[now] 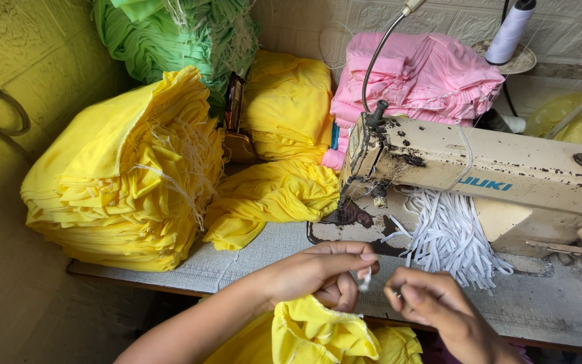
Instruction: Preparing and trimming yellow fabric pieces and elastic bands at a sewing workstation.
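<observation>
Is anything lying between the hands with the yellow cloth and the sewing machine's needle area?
Nothing visible does. The left hand pinches a white strip above the yellow cloth; bare table leads to the needle area. The white elastic bundle lies right of it.

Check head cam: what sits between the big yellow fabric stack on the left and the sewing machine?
A loose yellow garment draped on the table fills the gap between the yellow stack and the sewing machine, seen in the head view.
</observation>
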